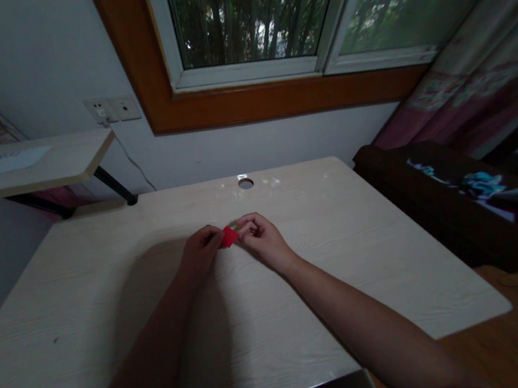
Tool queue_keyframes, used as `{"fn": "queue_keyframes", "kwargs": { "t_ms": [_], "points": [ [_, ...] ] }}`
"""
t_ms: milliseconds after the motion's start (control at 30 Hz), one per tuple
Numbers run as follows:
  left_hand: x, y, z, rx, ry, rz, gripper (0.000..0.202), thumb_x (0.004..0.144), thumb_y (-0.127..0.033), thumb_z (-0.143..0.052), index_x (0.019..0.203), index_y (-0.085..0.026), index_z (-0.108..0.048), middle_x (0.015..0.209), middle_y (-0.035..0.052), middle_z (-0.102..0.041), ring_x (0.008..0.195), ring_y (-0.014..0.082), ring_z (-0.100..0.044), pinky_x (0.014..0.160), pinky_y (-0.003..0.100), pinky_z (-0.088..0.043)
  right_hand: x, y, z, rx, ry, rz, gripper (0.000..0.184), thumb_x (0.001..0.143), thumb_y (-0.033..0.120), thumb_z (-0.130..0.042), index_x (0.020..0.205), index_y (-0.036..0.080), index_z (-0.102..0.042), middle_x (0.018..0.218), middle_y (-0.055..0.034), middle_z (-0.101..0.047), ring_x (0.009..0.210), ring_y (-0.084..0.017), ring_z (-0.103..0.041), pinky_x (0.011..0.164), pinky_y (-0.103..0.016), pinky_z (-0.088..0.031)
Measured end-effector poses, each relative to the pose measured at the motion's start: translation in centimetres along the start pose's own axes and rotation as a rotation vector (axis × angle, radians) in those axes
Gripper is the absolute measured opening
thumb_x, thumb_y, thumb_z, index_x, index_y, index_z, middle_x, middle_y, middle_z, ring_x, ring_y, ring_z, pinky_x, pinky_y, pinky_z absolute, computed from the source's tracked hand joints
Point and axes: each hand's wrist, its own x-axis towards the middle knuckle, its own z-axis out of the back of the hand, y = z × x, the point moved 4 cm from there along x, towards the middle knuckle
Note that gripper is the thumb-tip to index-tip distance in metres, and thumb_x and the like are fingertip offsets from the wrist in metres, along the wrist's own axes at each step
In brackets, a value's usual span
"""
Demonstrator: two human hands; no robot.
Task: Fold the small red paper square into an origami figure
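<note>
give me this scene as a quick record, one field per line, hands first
left hand: pinching a small red piece at its left side
right hand: fingers curled at the piece's right side; grip unclear
piece material: cannot tell
surface: pale wood-grain table with a round hole near its far edge
table's left: pale raised shelf on black legs
beyond table: white-framed glass window with orange-brown surround

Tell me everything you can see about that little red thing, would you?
The red piece is small, bright and plain, with an angular, roughly diamond-shaped visible part. It looks thin, perhaps paper; the material is uncertain. It is in the grip of the left hand, pinched at its left side, above the pale desk. The right hand has fingertips at its right edge; contact is unclear.
</note>
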Motion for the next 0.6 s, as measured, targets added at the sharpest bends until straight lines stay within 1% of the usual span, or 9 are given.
{"fn": "queue_keyframes", "kwargs": {
  "t_ms": [100, 233, 367, 500, 600],
  "points": [
    [0.02, -0.28, 0.20, 0.007, -0.024, 0.001, 0.023, 0.084, -0.037, -0.060, 0.075, -0.017, -0.065, 0.070, 0.0011, -0.066, 0.067, 0.0143, -0.060, 0.065, 0.025, -0.048, 0.02, 0.09, 0.02, 0.000, -0.008, -0.002, 0.025, 0.073, 0.023, -0.070, 0.097, 0.023, -0.064, 0.073, 0.0016, -0.067, 0.065, -0.014, -0.060, 0.067, -0.029, -0.048],
    [0.00, -0.57, 0.30, 0.017, -0.042, 0.004, 0.022, 0.083, -0.035, -0.059, 0.072, -0.017, -0.064, 0.068, 0.0002, -0.064, 0.066, 0.0138, -0.058, 0.064, 0.024, -0.047, 0.12, 0.25, 0.21, 0.006, -0.038, 0.008, 0.022, 0.074, 0.023, -0.069, 0.095, 0.022, -0.064, 0.074, 0.0010, -0.067, 0.072, -0.015, -0.063, 0.072, -0.030, -0.049],
    [-0.07, -0.48, 0.04, 0.059, 0.000, -0.006, 0.021, 0.082, -0.035, -0.058, 0.072, -0.017, -0.064, 0.066, -0.0004, -0.063, 0.063, 0.0137, -0.056, 0.062, 0.024, -0.045, 0.11, 0.35, 0.29, 0.006, -0.054, -0.005, 0.016, 0.078, 0.028, -0.067, 0.092, 0.021, -0.065, 0.076, 0.0002, -0.067, 0.074, -0.015, -0.062, 0.074, -0.031, -0.049],
    [-0.18, -0.45, -0.33, 0.065, 0.073, 0.006, 0.021, 0.083, -0.035, -0.059, 0.074, -0.017, -0.064, 0.067, 0.0000, -0.065, 0.065, 0.0139, -0.058, 0.064, 0.024, -0.046, 0.02, 0.16, 0.06, -0.047, 0.010, -0.007, 0.020, 0.079, 0.032, -0.070, 0.095, 0.020, -0.067, 0.080, -0.0009, -0.067, 0.073, -0.015, -0.061, 0.070, -0.029, -0.047],
    [-0.17, -0.52, -0.37, 0.066, 0.082, 0.008, 0.023, 0.083, -0.037, -0.060, 0.074, -0.017, -0.065, 0.067, 0.0002, -0.065, 0.065, 0.0137, -0.058, 0.064, 0.024, -0.046, 0.01, -0.29, -0.08, -0.063, 0.061, 0.004, 0.024, 0.079, 0.031, -0.072, 0.100, 0.022, -0.066, 0.080, 0.0000, -0.067, 0.069, -0.013, -0.059, 0.066, -0.027, -0.044]
  ]
}}
